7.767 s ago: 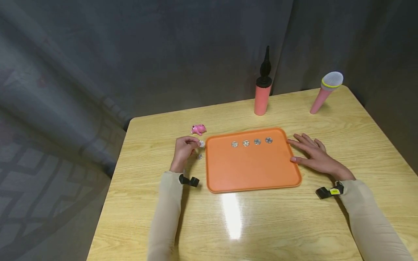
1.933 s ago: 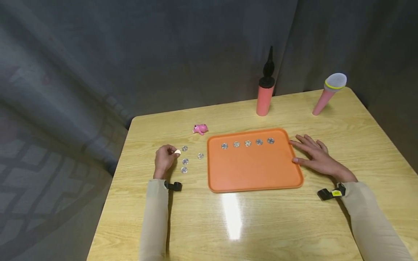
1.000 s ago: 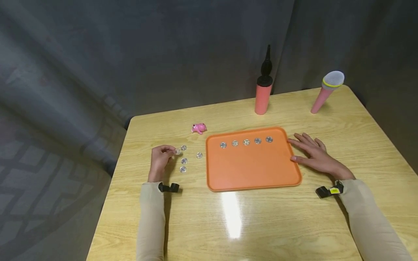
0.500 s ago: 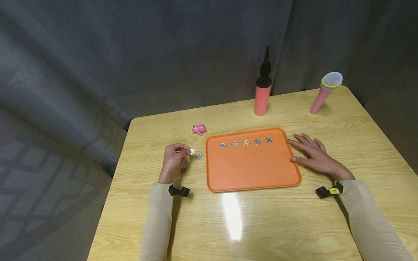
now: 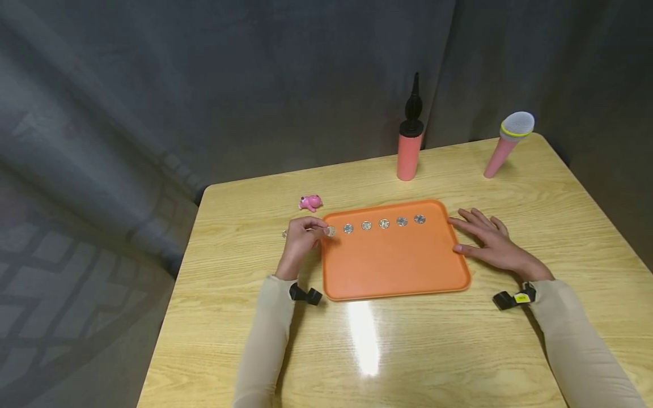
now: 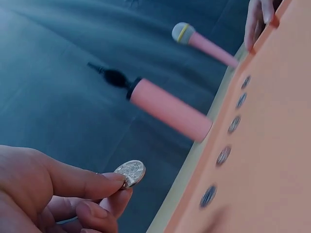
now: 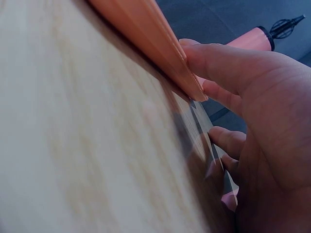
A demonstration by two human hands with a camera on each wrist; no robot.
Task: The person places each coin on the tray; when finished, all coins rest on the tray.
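Observation:
Between thumb and index finger my left hand (image 5: 300, 242) pinches a silver coin (image 6: 132, 173), held over the upper left corner of the orange tray (image 5: 395, 260). In the left wrist view the coin is tilted and apart from the tray. Several similar coins lie in a row along the tray's far side, such as the nearest coin (image 5: 348, 228). My right hand (image 5: 492, 245) has its fingers extended, with thumb and index finger touching the tray's right rim. Another coin (image 5: 284, 233) peeks out left of my left hand, which hides the table behind it.
A small pink toy figure (image 5: 310, 202) lies behind the tray's left corner. At the back stand a pink pump with a black nozzle (image 5: 408, 156) and, farther right, a pink toy microphone (image 5: 502, 150). Dark curtains (image 5: 306, 85) hang behind the wooden table (image 5: 229, 340).
One coin has joined the row on the tray since the oldest frame. Lately my left hand took a coin from the table at left and carried it right, over the tray. My right hand stays put.

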